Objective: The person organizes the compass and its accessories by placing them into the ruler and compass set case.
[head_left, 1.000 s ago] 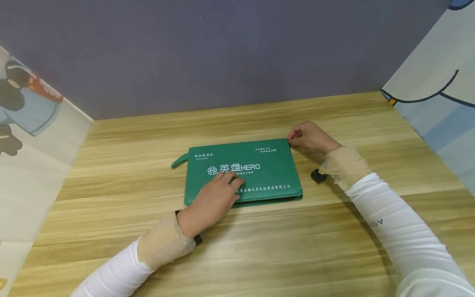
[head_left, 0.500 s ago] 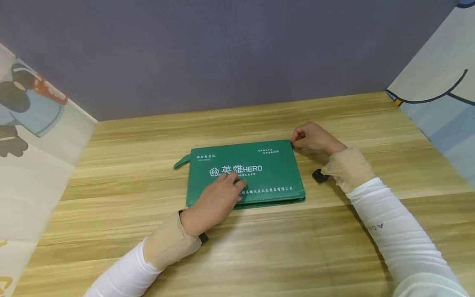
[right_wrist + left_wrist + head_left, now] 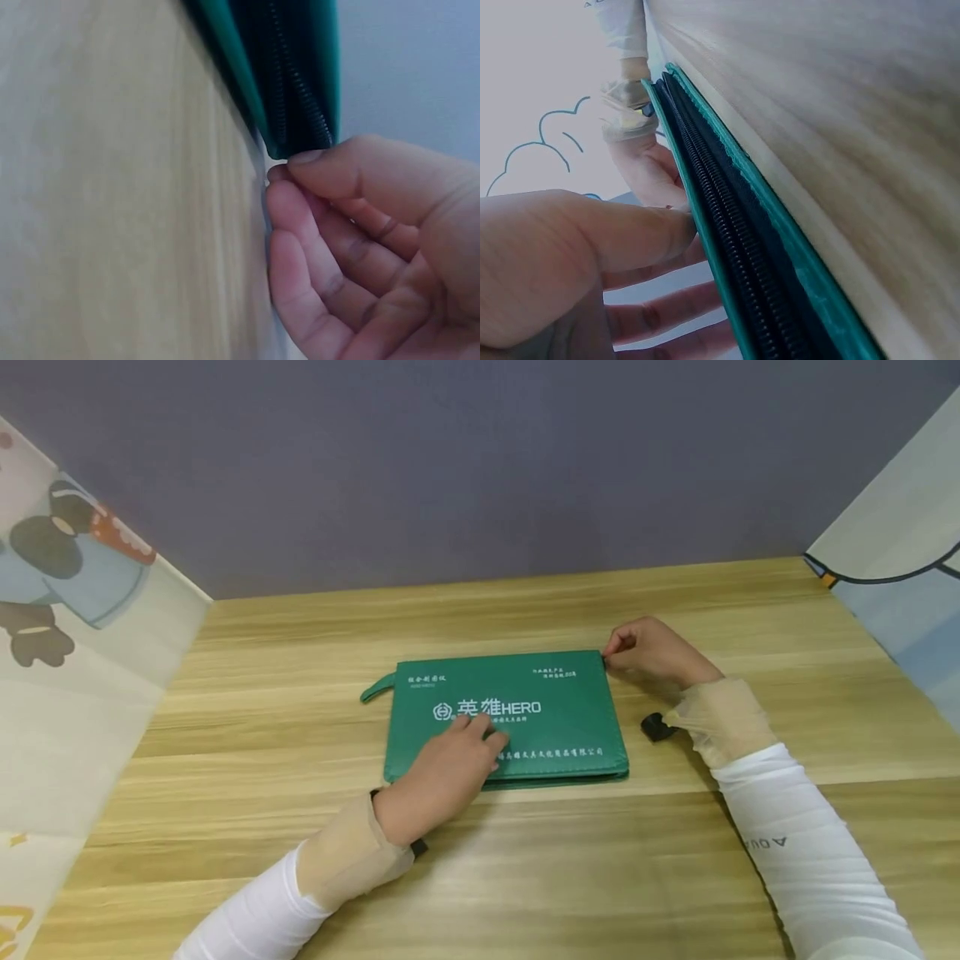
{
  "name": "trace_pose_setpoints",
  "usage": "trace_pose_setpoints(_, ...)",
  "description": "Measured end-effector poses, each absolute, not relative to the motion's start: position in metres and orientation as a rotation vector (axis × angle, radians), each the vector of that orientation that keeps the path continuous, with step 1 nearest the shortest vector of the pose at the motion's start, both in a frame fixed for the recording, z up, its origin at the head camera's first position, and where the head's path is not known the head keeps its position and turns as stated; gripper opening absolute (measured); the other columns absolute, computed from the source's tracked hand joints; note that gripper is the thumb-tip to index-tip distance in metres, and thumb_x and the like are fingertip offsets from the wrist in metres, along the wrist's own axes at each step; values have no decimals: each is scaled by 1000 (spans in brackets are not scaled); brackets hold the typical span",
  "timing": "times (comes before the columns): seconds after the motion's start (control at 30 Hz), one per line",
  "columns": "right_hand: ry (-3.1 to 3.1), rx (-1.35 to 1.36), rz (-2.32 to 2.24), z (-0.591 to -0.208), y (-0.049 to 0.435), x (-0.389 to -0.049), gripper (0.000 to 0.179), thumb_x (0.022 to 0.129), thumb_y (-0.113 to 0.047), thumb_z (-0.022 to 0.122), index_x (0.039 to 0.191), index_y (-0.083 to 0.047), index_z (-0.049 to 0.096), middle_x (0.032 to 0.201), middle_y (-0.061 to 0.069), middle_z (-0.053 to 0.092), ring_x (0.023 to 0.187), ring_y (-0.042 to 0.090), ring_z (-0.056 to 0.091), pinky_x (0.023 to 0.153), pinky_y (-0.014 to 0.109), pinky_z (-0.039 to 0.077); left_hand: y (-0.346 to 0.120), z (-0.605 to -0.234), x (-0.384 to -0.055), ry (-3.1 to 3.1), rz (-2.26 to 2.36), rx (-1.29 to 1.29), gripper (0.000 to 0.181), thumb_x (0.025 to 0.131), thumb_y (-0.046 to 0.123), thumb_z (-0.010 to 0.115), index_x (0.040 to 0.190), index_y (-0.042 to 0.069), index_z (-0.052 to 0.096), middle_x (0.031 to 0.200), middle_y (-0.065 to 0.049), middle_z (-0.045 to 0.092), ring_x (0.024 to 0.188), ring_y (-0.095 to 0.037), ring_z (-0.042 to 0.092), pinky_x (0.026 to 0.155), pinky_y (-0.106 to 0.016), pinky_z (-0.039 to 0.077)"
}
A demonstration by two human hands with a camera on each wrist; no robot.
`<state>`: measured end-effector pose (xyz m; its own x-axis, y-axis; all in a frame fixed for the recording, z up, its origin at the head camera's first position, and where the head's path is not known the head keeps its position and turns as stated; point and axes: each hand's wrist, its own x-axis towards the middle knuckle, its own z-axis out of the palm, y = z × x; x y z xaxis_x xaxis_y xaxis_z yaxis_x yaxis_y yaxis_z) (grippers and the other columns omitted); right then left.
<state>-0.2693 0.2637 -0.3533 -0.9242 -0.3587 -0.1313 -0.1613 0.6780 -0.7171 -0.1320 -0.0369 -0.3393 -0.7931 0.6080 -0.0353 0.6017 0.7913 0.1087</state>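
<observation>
A flat green zip case point(image 3: 555, 718) with white lettering and a wrist strap point(image 3: 377, 687) lies on the wooden table. My left hand point(image 3: 450, 760) rests on its cover near the front edge, fingers loosely spread. In the left wrist view, the thumb point(image 3: 649, 229) lies along the cover's edge beside the black zipper point(image 3: 724, 210). At the far right corner, my right hand point(image 3: 648, 649) pinches with thumb and forefinger. The right wrist view shows two separated rows of zipper teeth point(image 3: 296, 82) running to that pinch point(image 3: 360, 232); I cannot tell whether a pull tab is inside it.
A dark grey panel point(image 3: 480, 468) stands along the table's point(image 3: 555, 877) back edge. Cartoon-printed walls point(image 3: 82, 552) flank the left and right sides. A small black piece point(image 3: 657, 727) sticks out from the right wrist's beige wrap point(image 3: 723, 718).
The head view has shifted slightly, so the case and hands appear a little further right and lower. Both hands keep nearly the same places on the case.
</observation>
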Motion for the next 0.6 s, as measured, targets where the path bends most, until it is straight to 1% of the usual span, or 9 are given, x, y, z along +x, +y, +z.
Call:
trace_pose_setpoints(0.13,2646,-388,-1078,-355,265,-269,8,85,-8,64,88,-3,69,84,5,68,77,17,56,72,29,44,-37,-340,-132,2913,120,1000,32,89,20,64,120,11,63,113,-8,57,100,-24,53,80,-33,51)
trace_pose_setpoints(0.3,2649,-379,-1070,-356,265,-269,7,84,-6,64,86,-3,69,83,6,69,75,19,57,72,30,44,-37,-340,-132,2918,107,1025,31,90,19,63,119,10,63,112,-8,57,97,-24,53,78,-32,51)
trace_pose_setpoints(0.5,2631,-415,-1057,-353,263,-270,7,83,-8,66,85,-2,69,78,5,69,69,16,54,67,27,43,-38,-339,-132,2922,93,1035,30,89,19,63,118,9,64,109,-9,58,93,-24,53,75,-32,51)
trace_pose_setpoints(0.6,2627,-436,-1031,-351,264,-269,9,83,-9,66,84,-1,68,75,5,68,63,15,51,63,27,42,-37,-339,-131,2921,96,1034,30,90,18,63,119,9,63,109,-9,58,93,-24,53,73,-32,51)
